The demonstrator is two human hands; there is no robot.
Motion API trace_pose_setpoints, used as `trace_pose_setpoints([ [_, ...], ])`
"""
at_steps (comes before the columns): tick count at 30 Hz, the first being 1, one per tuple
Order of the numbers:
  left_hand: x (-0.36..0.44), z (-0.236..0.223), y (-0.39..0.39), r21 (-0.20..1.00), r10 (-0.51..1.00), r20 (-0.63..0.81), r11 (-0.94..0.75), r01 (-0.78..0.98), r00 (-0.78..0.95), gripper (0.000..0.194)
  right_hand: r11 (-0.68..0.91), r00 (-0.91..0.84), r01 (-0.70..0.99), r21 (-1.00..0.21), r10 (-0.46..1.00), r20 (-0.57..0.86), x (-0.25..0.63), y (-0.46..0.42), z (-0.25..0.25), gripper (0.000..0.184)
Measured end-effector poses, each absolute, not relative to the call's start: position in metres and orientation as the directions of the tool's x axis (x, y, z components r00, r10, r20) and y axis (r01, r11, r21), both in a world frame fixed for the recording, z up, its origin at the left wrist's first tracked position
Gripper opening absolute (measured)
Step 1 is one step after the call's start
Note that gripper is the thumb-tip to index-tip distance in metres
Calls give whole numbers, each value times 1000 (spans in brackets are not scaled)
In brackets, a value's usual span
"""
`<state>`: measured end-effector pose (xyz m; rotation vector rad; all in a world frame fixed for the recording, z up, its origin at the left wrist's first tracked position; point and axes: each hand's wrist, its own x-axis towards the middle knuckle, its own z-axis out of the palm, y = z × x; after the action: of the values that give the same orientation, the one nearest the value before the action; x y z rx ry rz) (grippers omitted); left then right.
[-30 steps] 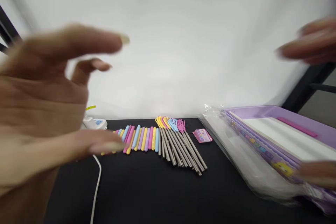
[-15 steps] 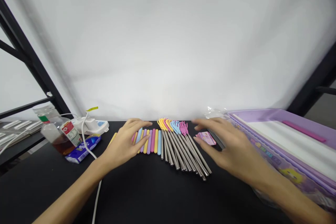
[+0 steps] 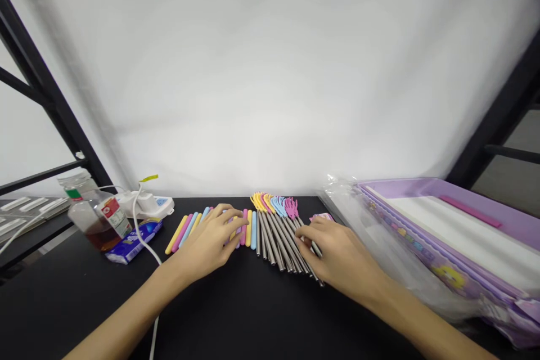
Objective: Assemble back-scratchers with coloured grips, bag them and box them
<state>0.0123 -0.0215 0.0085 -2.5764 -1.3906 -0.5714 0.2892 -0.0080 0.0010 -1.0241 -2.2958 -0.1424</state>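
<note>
Head cam, looking down at black desk (image 3: 84,304). Pastel plastic sticks (image 3: 181,234) lie side by side in a row, yellow, pink, blue, purple, w/ far ends nr desk's back edge, mid-desk. Left ones slant, right ones nearly straight. Just right of them, steel rods (image 3: 270,242) w/ colored claw heads (image 3: 274,204) fan out, heads at back edge, shafts spreading toward the person.

L hand (image 3: 208,239) lies over the sticks, palm down, fingers loosely spread and slightly curved, tips on middle of the row. Looks open, no stick visibly held. R hand (image 3: 333,256) is at near part of the rods, fingers curled and touching the shafts. Partly closed, but can't tell if it has hold of any rod.

Pink card pack (image 3: 323,217) sits just past R hand, mostly hidden, nr back edge. Further right, purple tray (image 3: 426,191) in clear plastic bag (image 3: 363,219) lies along desk's right side. Back L corner: bottle w/ brown liquid (image 3: 95,219), blue packet (image 3: 133,243) by its base, white power strip (image 3: 145,203) behind, white cable (image 3: 141,230) running down past L wrist toward front edge. Black shelf frame (image 3: 54,95) at left, white backdrop (image 3: 270,79) behind desk.
</note>
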Motion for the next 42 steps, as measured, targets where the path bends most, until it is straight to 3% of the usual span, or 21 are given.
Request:
trace_pose_setpoints([
  [4, 16, 7, -22, 73, 813, 361, -512, 856, 456, 25, 597, -487, 758, -261, 786, 382, 282, 8, 25, 17],
  [11, 18, 5, -22, 89, 844, 362, -454, 887, 395, 28, 536, -500, 769, -349, 844, 193, 254, 46, 77, 10],
  [16, 18, -1, -23, 91, 811, 376, -513, 853, 448, 32, 383, -391, 875, -295, 920, 37, 254, 58, 67, 7],
  [21, 27, -5, -27, 56, 779, 383, -556, 829, 497, 34, 293, -368, 891, -346, 913, -175, 264, 63, 54, 11],
  [29, 39, -4, -35, 47, 766, 380, -575, 817, 518, 35, 248, -404, 864, -438, 860, -310, 260, 59, 54, 23],
  [42, 42, -7, -39, 43, 765, 389, -571, 820, 513, 34, 221, -396, 857, -465, 860, -322, 256, 57, 52, 26],
])
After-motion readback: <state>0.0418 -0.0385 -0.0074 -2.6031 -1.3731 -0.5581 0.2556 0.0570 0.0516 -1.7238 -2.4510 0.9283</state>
